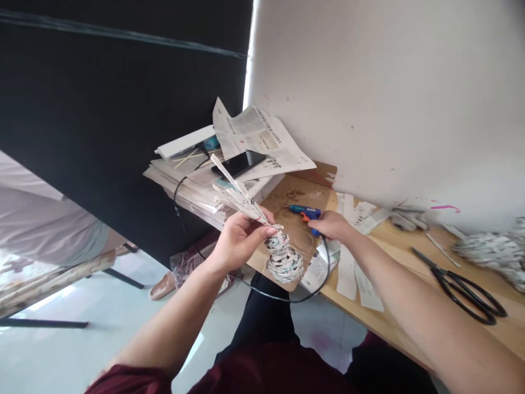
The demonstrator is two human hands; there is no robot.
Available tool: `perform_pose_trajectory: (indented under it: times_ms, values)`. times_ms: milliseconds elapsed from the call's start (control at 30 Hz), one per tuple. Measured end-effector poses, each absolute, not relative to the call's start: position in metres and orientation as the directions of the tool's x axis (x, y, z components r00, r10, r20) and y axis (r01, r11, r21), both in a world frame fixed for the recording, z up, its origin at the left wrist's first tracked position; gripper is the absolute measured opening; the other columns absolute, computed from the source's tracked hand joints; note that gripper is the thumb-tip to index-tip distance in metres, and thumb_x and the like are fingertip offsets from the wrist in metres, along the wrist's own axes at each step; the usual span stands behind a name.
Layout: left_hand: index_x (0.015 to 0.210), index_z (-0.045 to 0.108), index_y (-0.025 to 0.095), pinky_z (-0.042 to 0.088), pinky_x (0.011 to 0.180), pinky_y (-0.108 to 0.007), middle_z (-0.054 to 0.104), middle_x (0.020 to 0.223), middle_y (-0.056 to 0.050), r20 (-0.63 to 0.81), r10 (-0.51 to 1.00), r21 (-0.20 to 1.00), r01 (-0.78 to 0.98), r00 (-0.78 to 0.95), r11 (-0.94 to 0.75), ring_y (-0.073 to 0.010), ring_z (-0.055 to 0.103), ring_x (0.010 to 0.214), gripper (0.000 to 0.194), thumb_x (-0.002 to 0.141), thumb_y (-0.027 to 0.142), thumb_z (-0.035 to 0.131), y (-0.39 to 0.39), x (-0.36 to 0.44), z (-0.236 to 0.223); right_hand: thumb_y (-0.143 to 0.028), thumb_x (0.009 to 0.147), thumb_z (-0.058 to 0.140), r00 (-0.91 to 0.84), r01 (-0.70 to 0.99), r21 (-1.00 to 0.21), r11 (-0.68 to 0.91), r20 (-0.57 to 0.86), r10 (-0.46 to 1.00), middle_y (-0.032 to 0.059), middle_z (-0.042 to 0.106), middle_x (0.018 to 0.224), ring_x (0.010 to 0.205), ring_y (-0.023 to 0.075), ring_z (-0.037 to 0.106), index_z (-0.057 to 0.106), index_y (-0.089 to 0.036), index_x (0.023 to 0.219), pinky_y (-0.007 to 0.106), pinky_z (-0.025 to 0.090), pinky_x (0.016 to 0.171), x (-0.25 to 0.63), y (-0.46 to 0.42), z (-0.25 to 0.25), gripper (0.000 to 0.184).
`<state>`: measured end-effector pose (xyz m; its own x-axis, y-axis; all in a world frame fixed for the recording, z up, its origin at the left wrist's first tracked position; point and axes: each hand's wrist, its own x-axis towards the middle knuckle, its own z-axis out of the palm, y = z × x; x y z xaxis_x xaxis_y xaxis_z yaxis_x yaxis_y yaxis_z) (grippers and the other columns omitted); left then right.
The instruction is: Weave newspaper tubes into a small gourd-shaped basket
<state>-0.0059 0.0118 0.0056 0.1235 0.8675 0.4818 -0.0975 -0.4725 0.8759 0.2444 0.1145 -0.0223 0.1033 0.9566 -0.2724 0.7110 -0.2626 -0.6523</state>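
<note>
My left hand (246,234) is closed on a small woven newspaper gourd (285,265), pinching it near its narrow top. Loose paper strips (241,200) stick up and away from that end, past my fingers. On the right, my right hand (329,225) grips a blue glue gun (307,212) with an orange trigger. Its nozzle points left over the brown board (292,191), a short way from the gourd. A black cord (305,298) runs from the glue gun's handle, loops below the gourd and passes behind my left forearm.
A black phone (240,164) and an open newspaper sheet (262,137) lie on stacked papers. Cut newspaper strips (348,262) lie right of the board. Black scissors (461,287) and a larger woven paper piece (492,249) rest on the wooden table (394,279). At left, a person sits beyond a black partition (123,109).
</note>
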Motion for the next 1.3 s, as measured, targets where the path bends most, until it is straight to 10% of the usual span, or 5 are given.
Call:
perform_pose_trajectory:
  times_ms: [167, 367, 800, 1000, 1300]
  values:
    - [0.078, 0.075, 0.014, 0.058, 0.068, -0.027, 0.072, 0.084, -0.006, 0.494, 0.865, 0.868, -0.111, 0.089, -0.484, -0.0154, 0.068, 0.076, 0.020, 0.081, 0.031, 0.085, 0.008, -0.017, -0.003, -0.021, 0.079, 0.066, 0.064, 0.458, -0.817, -0.350, -0.362, 0.930, 0.0033, 0.061, 0.060, 0.052, 0.0123, 0.057, 0.056, -0.019, 0.069, 0.023, 0.052, 0.050, 0.256, 0.090, -0.005, 0.015]
    - [0.079, 0.076, 0.014, 0.060, 0.062, -0.026, 0.074, 0.084, -0.007, 0.431, 0.898, 0.898, -0.140, 0.086, -0.418, -0.0153, 0.069, 0.070, 0.026, 0.074, 0.036, 0.090, 0.003, -0.015, -0.003, -0.036, 0.068, 0.089, -0.098, -0.075, -0.988, -0.136, -0.128, 0.987, -0.0019, 0.060, 0.077, 0.054, 0.0089, 0.053, 0.059, -0.021, 0.084, 0.021, 0.041, 0.045, 0.267, 0.001, 0.016, 0.037]
    - [0.084, 0.071, 0.014, 0.054, 0.050, -0.020, 0.073, 0.079, -0.004, 0.577, 0.809, 0.799, -0.285, 0.115, -0.529, -0.0128, 0.069, 0.064, 0.026, 0.070, 0.022, 0.092, -0.020, 0.004, -0.012, -0.055, 0.099, 0.059, -0.136, 0.207, -0.978, 0.029, 0.001, 0.991, -0.0022, 0.051, 0.062, 0.053, 0.0116, 0.045, 0.054, -0.023, 0.077, 0.026, 0.038, 0.049, 0.270, -0.105, 0.000, 0.039]
    - [0.086, 0.074, 0.018, 0.062, 0.073, -0.031, 0.074, 0.081, -0.005, 0.694, 0.711, 0.705, -0.306, 0.112, -0.640, -0.0184, 0.073, 0.081, 0.015, 0.077, 0.011, 0.084, -0.024, 0.002, -0.014, -0.059, 0.097, 0.059, -0.127, 0.249, -0.968, 0.035, 0.003, 0.992, -0.0020, 0.050, 0.062, 0.052, 0.0120, 0.044, 0.063, -0.024, 0.089, 0.026, 0.039, 0.046, 0.261, -0.114, 0.012, 0.037]
    - [0.087, 0.075, 0.018, 0.063, 0.081, -0.035, 0.076, 0.088, -0.009, 0.673, 0.719, 0.737, -0.233, 0.172, -0.634, -0.0214, 0.074, 0.087, 0.018, 0.083, 0.033, 0.082, -0.029, -0.006, -0.010, -0.060, 0.097, 0.059, -0.144, 0.297, -0.954, 0.043, -0.001, 0.990, -0.0030, 0.046, 0.060, 0.051, 0.0133, 0.041, 0.064, -0.025, 0.093, 0.027, 0.038, 0.045, 0.261, -0.117, 0.016, 0.035]
